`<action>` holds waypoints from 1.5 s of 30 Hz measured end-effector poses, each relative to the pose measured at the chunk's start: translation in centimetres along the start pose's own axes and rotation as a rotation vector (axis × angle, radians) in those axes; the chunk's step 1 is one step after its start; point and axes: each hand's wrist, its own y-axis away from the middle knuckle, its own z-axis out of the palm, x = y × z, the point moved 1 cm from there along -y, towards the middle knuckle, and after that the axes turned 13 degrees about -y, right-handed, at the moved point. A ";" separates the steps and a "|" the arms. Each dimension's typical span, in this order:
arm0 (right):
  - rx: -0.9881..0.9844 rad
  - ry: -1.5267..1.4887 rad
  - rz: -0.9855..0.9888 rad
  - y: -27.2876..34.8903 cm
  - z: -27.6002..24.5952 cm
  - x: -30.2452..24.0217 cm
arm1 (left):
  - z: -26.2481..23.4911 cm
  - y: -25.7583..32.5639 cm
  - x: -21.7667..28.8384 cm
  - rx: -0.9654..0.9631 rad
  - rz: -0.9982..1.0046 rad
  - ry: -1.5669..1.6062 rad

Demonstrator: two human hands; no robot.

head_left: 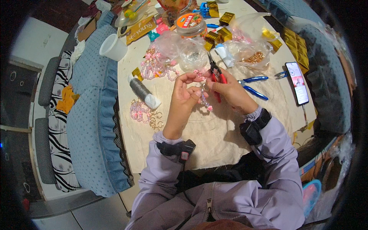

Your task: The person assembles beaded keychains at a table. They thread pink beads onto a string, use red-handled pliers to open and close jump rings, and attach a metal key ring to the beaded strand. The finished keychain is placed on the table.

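Lavender jacket [230,199] nearest. My left hand [184,94] pinches the pink-purple beaded strand [206,102] above the cloth [214,142]; my right hand [231,91] grips red-handled pliers [215,69]. Beads look strung; end fastening probably left.

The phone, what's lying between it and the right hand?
In the head view, blue pliers lie between the right hand and the phone, and another small blue tool is close beside the phone.

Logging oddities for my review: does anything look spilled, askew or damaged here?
Nothing stands out as damaged. The gold rings lie loose beside the pink beads, outside any bag, so perhaps slightly scattered.
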 end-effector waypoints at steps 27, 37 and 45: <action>0.092 -0.129 -0.037 -0.4 -0.3 -0.6 | -1.2 -0.2 -1.6 -0.240 -0.387 0.259; 0.145 -0.186 0.018 -0.3 -0.3 -0.6 | -0.3 0.1 -0.9 -0.240 -0.394 0.215; 0.187 -0.199 0.010 0.0 0.1 -0.7 | -0.5 0.0 -1.1 -0.315 -0.405 0.241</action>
